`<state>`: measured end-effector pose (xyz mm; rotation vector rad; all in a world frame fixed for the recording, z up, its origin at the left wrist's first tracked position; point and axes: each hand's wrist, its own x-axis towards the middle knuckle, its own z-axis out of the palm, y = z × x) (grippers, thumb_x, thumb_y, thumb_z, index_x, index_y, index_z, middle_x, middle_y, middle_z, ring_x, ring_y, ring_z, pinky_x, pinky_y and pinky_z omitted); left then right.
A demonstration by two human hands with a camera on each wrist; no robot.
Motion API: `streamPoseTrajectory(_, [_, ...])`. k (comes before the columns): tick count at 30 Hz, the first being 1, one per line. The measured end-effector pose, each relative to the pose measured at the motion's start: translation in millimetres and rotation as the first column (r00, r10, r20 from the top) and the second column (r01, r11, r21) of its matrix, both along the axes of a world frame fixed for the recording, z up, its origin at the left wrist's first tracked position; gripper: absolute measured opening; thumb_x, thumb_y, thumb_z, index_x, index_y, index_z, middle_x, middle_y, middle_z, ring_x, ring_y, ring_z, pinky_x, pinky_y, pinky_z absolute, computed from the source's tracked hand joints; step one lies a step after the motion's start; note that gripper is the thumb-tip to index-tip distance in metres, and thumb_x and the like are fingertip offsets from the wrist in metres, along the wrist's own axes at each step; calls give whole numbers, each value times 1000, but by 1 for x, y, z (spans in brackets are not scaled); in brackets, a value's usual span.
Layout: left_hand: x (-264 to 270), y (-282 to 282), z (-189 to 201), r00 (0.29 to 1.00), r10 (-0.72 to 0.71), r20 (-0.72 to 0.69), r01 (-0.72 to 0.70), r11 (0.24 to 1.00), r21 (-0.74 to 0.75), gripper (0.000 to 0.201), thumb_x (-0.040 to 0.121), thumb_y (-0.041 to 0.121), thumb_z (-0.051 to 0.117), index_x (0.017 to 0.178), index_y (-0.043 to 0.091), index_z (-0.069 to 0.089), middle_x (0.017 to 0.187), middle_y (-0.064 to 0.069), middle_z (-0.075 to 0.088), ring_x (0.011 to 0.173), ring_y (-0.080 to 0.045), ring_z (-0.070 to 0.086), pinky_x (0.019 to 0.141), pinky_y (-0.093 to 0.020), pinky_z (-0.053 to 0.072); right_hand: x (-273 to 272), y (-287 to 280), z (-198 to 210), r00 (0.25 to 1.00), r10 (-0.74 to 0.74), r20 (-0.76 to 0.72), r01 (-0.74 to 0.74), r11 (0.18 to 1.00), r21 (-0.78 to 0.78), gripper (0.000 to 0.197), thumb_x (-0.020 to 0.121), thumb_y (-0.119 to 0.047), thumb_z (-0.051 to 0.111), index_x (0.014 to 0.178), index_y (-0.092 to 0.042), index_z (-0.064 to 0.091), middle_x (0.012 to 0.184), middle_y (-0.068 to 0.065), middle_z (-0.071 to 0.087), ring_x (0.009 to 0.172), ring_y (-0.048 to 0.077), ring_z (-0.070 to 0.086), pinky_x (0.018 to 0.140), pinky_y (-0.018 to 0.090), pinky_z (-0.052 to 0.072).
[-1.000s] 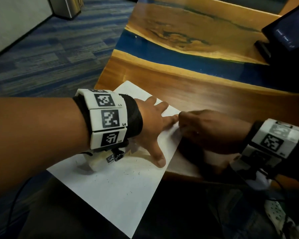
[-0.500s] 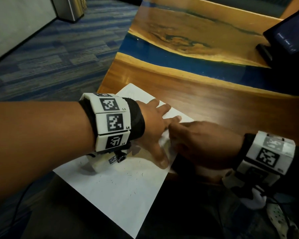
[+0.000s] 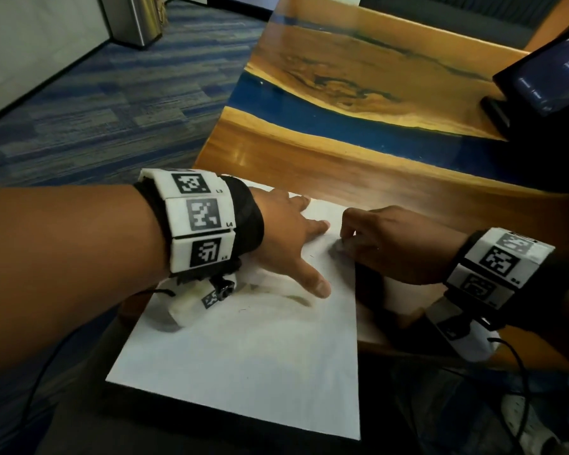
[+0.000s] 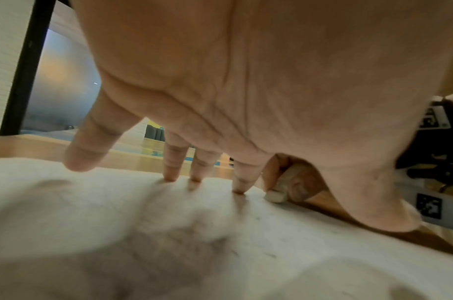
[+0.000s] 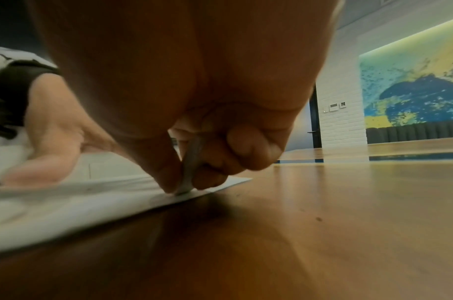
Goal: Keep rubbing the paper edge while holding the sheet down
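**Eraser worked along the sheet's right edge**

Since the earlier frame the right hand [image 3: 391,244] has slid nearer on the paper [image 3: 243,356]. Head view: the left hand [image 3: 286,231] presses flat, fingers spread; a tablet [image 3: 546,80] stands beyond the right hand.

Left wrist view: fingertips [image 4: 239,187] pin the paper beside the eraser [image 4: 276,195].

Right wrist view: thumb and fingers pinch the eraser near the edge; short, light strokes seem wise, lest the paper crumple over the table [image 5: 322,223].

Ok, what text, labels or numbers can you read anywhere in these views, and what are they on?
"L3": left wrist band, top marker tile.
"L4": same band, middle tile.
Third tile's label: too small to read.
Right wrist band: label blurred, unreadable.
Tablet screen: pale lines of text, too blurred.
Sheet of paper: faint marks, no words.
Eraser: no print visible.
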<state>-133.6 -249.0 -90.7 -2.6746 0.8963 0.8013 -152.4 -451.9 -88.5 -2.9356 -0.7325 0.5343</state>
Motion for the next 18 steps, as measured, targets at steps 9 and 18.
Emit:
streamPoseTrajectory(9, [-1,9,-9,987,-154,50,153,988,17,129,63,93,59,160,41,-10,170,10,-16,156,-33,-2,112,-65,34,-32,15,4,966,243,-92,-231,965,120,9,95,-31,53,101,-29,47,93,-12,55,78,9,54,69,31,50])
streamPoseTrajectory(18, [4,0,-6,986,-163,24,161,985,66,133,60,93,60,158,43,-16,169,7,-21,156,-35,-5,109,-63,39,-13,5,5,970,229,-81,-224,972,68,12,97,-32,46,109,-30,47,104,-9,57,85,10,56,76,32,51])
